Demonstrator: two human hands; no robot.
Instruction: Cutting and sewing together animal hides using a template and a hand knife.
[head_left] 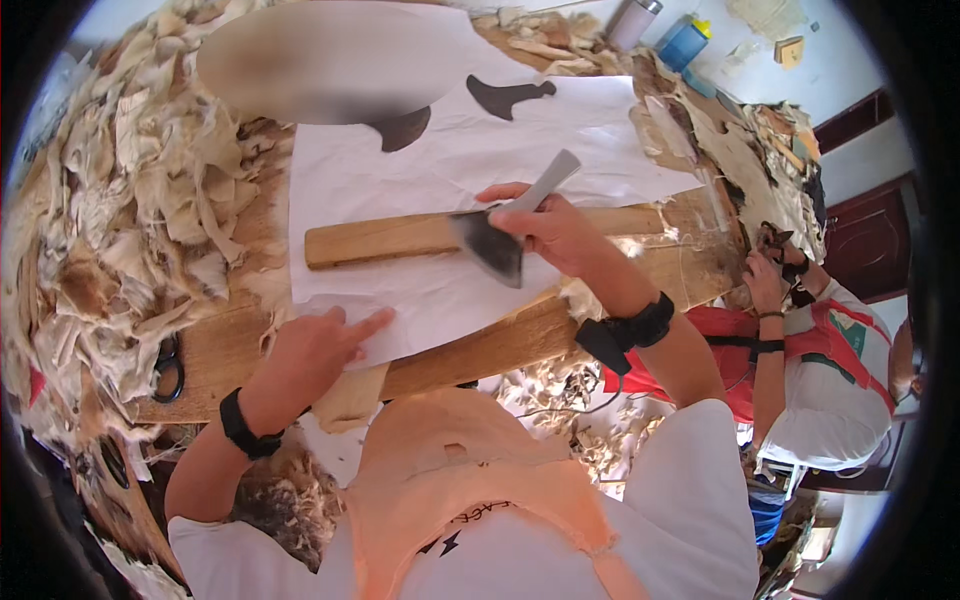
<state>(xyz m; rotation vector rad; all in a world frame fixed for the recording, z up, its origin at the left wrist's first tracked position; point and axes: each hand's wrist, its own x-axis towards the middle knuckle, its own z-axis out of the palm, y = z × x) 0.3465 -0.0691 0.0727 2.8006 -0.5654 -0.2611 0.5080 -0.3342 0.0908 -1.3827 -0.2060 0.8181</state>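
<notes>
My right hand (548,232) grips a fan-shaped knife with a broad dark curved blade (492,250) and a pale grey handle pointing up and away. The blade is over a long wooden batten (385,238), slightly blurred, so I cannot tell whether it touches. The batten lies on a large white paper sheet (350,180). Near the sheet's front left edge my left hand (318,350) is palm down, index finger stretched out, holding nothing. A tan piece of hide (350,400) hangs over the table edge beside it. Farther back lie two dark blade-shaped pieces (508,98) (405,130).
Scraps of pale hide and fur (150,190) are heaped along the left. Black-handled scissors (170,372) lie at the left edge. A blue bottle (684,45) and a pinkish flask (634,22) stand at the back. To the right, a person in a red apron (848,335) handles a dark tool.
</notes>
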